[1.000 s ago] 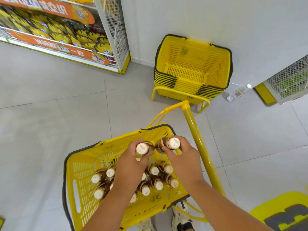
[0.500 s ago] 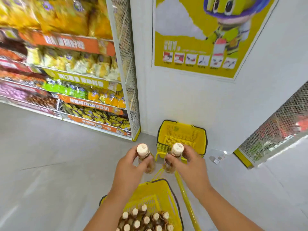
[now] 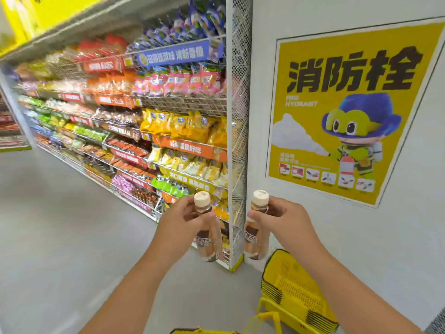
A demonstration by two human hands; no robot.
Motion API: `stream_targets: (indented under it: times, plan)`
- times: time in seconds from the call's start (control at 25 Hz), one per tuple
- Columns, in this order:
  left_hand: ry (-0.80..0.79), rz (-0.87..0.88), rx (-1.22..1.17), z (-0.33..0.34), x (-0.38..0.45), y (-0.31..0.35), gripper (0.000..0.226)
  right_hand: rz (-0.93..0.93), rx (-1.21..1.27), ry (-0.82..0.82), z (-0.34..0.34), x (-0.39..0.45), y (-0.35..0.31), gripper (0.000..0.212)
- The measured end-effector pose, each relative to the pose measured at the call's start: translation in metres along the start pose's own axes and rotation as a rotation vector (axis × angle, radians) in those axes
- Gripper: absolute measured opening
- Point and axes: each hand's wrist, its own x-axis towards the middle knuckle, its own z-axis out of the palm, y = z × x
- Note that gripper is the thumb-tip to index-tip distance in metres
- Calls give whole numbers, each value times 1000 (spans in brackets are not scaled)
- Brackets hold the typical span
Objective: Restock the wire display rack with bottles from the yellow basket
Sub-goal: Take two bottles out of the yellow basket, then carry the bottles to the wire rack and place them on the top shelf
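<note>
Holding upright, left hand (image 3: 183,219) and right hand (image 3: 280,219) each grip a bottle (image 3: 208,237) neck.

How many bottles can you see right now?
2. One bottle is gripped in the left hand, the other bottle in the right hand. More may sit in the basket, mostly out of view below.

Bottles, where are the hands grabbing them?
Each hand holds one by the neck, just under the cap: left hand holds the left bottle, right hand the right bottle.
</note>
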Motion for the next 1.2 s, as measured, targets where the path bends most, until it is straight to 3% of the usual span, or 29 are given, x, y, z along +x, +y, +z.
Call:
stream_targets:
  times: [0.2, 0.44, 0.56, 0.72, 1.2]
  plan:
    - [178, -31, 27, -38, -39, 43, 33, -51, 82, -255, 15, 3, -51, 23]
    - [474, -110, 106, -115, -106, 64, 30, -127, 173, -594, 92, -15, -109, 17]
    - [604, -150, 167, -171, -154, 73, 37, -169, 200, -717, 150, -39, -143, 18]
    - [780, -171, 247, -251, -228, 87, 25, -227, 253, -869, 233, -90, -193, 16]
    - [972, -193, 359, -538, -435, 102, 32, -360, 356, -1109, 499, -287, -355, 11]
